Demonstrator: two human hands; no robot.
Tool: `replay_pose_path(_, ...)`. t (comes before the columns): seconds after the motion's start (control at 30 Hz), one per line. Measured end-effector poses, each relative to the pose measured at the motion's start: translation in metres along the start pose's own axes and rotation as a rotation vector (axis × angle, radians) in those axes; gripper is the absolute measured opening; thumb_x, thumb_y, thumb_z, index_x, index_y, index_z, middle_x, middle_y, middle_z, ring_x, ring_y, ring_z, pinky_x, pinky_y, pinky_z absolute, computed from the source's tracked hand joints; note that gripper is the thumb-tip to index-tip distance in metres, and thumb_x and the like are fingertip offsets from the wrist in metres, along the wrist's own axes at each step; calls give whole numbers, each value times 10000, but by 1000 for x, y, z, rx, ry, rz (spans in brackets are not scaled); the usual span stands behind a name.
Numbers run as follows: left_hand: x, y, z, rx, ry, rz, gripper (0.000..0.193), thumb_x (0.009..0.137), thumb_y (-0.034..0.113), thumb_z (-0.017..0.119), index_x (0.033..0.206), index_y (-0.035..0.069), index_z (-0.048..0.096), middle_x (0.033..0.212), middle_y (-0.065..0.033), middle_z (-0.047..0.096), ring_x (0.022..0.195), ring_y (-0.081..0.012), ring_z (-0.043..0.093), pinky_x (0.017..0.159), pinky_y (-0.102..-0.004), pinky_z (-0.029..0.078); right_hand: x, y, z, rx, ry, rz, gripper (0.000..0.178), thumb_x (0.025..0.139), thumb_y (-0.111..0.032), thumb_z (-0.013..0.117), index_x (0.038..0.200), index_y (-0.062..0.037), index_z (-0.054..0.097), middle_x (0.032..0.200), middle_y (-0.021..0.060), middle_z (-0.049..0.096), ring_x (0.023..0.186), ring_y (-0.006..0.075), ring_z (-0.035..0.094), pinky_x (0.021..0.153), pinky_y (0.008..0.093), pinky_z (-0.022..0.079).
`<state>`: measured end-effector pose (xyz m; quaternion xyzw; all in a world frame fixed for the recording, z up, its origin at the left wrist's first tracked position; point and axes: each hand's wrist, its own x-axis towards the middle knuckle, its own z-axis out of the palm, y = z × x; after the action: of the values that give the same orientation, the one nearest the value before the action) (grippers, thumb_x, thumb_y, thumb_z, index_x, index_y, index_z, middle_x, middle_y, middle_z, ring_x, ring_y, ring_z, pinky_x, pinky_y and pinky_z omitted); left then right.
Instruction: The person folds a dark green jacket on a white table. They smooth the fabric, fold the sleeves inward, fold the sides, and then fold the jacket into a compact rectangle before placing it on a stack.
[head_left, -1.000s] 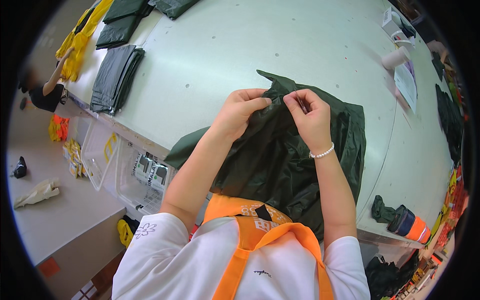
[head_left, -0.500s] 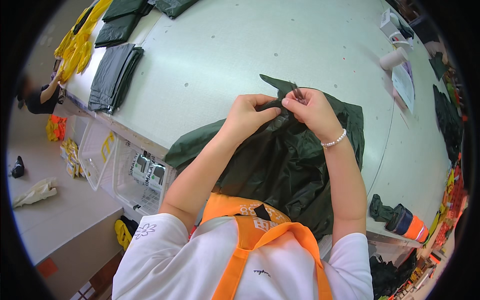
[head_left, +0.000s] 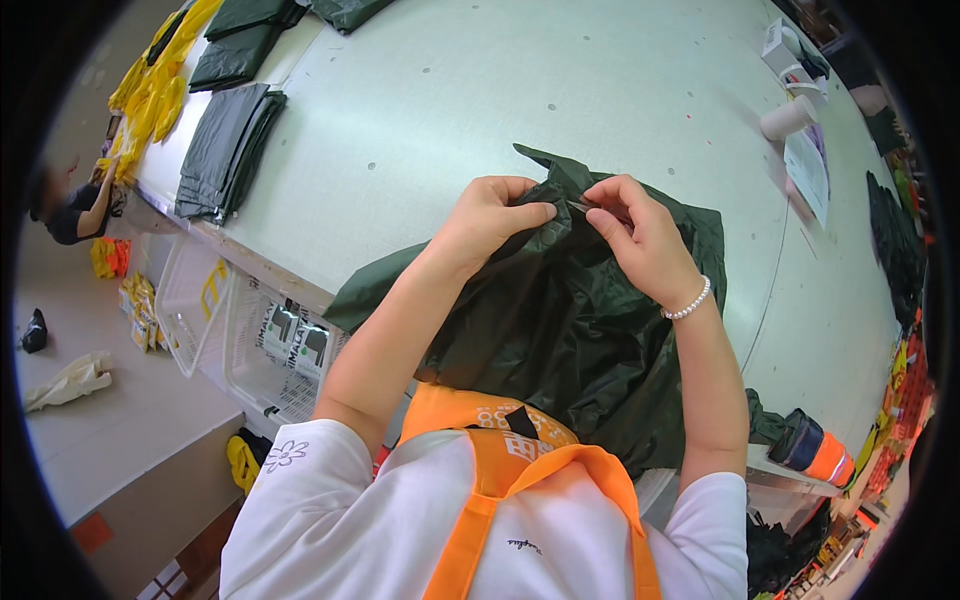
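Observation:
A dark green, shiny waterproof garment (head_left: pixel 560 340) lies bunched over the table's near edge and against my front, with one pointed flap reaching away from me. My left hand (head_left: pixel 495 222) pinches a fold of it near its upper part, thumb on top. Just to the right, my right hand (head_left: pixel 640 235) is curled with thumb and fingers close to the same fold. A thin, pale metal tip of a small tool (head_left: pixel 580 206) shows at its fingertips; the rest is hidden by the fingers, so its kind is unclear. A beaded bracelet circles my right wrist.
Folded dark green garments (head_left: pixel 228 150) are stacked on the pale table (head_left: pixel 480 110) at far left, beside yellow garments (head_left: pixel 158 105). Another person (head_left: pixel 80 215) stands there. A white basket (head_left: pixel 250 340) is below the left edge. A white roll (head_left: pixel 788 118) and papers (head_left: pixel 806 175) lie right.
My right hand has turned and opened slightly, moving right and down from the fold. The dark tool that stuck up above its fingers now shows only a thin tip.

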<state>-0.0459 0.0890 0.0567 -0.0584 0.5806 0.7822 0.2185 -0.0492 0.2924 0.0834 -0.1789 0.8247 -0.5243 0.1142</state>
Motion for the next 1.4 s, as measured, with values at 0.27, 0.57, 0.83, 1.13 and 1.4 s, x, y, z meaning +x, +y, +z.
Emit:
replay_pose_path(0.27,-3,5,2,114,-1,32,193,801,55,632,955,-62,635,849,-61,655,751,-97,601,693,-231,484,6,-2,1,-21,-6,-66,154,891,-100,592,982,8,533,850,98,633,736,160,588,693,267,476)
replay_pose_path(0.57,-3,6,5,271,38,41,200,790,82,642,938,-53,657,815,-45,656,722,-89,585,685,-235,476,20,6,-13,411,-283,236,207,958,-218,511,976,-17,558,739,6,555,583,58,457,526,188,381)
replay_pose_path(0.83,-2,-6,-6,51,2,25,220,838,72,614,1016,-58,627,901,-58,659,817,-101,606,751,-232,482,24,8,-25,404,-68,94,185,951,-208,513,995,-36,563,802,8,577,644,50,484,571,175,388)
replay_pose_path(1.13,0,-5,-2,-16,49,116,194,870,83,574,988,-63,628,881,-58,659,788,-91,603,728,-218,477,6,30,14,-20,158,-178,193,857,-77,633,1032,-13,584,918,74,634,783,152,610,704,252,489)
replay_pose_path(1.4,-2,1,0,52,52,47,185,854,104,590,932,-56,641,854,-50,655,764,-84,592,691,-217,457,14,-4,-7,-309,7,-282,141,831,-130,652,925,-30,618,849,86,625,709,232,609,635,298,485)
